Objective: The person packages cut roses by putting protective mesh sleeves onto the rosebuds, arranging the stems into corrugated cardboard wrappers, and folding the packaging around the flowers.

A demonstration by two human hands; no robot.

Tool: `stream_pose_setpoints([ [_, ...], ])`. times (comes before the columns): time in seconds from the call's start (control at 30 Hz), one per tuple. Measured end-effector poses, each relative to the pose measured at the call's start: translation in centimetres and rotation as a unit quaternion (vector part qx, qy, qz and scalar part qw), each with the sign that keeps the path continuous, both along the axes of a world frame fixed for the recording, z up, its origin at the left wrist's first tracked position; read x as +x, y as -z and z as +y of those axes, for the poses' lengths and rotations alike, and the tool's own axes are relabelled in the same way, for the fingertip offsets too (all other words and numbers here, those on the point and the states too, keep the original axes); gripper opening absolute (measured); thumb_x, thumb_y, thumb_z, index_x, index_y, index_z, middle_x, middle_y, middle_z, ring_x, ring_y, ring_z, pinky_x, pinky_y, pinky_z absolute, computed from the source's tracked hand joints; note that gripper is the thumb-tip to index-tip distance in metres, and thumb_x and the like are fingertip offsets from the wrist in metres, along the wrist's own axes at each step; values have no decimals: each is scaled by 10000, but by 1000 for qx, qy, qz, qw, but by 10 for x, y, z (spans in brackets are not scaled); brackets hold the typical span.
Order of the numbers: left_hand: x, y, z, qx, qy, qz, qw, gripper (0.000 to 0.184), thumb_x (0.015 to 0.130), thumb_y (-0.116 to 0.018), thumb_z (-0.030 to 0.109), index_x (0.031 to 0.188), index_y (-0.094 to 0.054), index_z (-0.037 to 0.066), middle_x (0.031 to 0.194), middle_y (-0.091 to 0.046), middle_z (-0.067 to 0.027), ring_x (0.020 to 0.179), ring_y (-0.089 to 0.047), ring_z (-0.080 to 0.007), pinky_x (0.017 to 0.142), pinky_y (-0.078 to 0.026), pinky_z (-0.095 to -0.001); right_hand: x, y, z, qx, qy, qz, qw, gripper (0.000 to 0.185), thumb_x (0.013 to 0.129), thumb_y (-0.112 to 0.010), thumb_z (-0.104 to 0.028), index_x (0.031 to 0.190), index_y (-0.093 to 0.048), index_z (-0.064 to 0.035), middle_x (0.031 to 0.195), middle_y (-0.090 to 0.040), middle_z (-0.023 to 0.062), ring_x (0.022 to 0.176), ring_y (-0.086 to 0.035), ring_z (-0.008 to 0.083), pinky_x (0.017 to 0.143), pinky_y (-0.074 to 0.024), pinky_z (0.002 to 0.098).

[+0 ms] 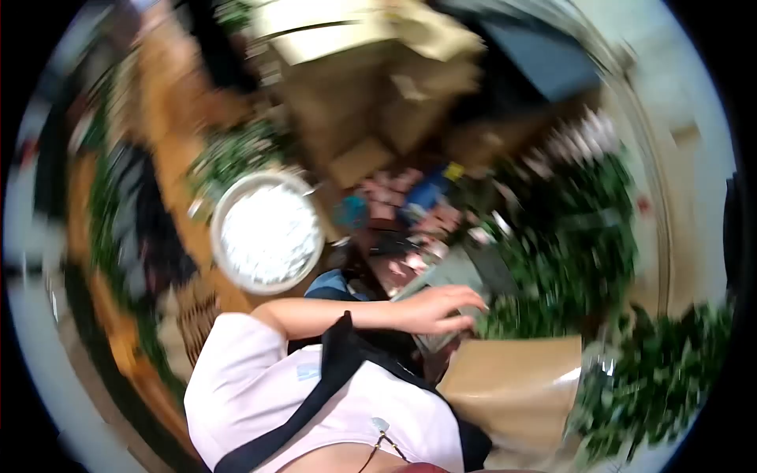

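My left hand (443, 310) reaches across the front of my body with its fingers stretched and apart, and nothing shows in its grasp. Below the hand is a grey-green flat surface (449, 272), with small pink pieces (414, 260) beside it. Close to the fingertips are dark green leafy stems (552, 260). A smooth brown sheet or wrap (512, 382) stands against the right side of my chest, with leafy greenery (654, 386) beyond it. My right hand is not visible. Motion blur smears much of the view.
A round white tub (218, 236) full of white material stands at the left. Large brown cardboard boxes or bags (339, 87) are ahead, with a dark grey object (536, 55) beside them. Pale pink flowers (587, 134) top the greenery at right. More greenery (236, 158) lies behind the tub.
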State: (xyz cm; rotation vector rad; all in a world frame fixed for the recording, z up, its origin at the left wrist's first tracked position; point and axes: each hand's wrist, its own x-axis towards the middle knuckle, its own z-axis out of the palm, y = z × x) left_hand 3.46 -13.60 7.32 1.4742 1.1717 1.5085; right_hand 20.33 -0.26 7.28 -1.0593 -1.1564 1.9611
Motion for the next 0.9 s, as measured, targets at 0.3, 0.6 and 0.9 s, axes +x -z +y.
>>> stream_pose_setpoints([
  [0.3,62,-12,-111,-34,-290,96,952,1117,764,-782,533,1524,-169,-9,1547,-153,-276,1409,-257,-439,1135,-296,-464,-100,42,-22,-8,-374,-63,925,616,1004,-521,-399,1494,-342,-71,1416,-489,92,1267,-486,218,1115,-352,354],
  [0.6,97,33,-263,-43,-535,-80,840,1374,627,-908,374,1532,62,14,1555,-142,-211,1429,-219,-314,1156,-243,-402,-205,21,-211,24,-626,-38,778,592,1009,-529,-374,1486,-360,-66,1387,-526,92,1241,-515,207,1101,-371,343],
  [0.9,102,118,-487,16,-705,-255,662,1381,712,-841,343,1508,255,78,1624,-27,-187,1495,-91,-257,1192,-144,-385,-332,4,-567,99,-783,-40,613,568,1015,-536,-348,1479,-379,-61,1358,-562,91,1215,-545,197,1087,-391,333],
])
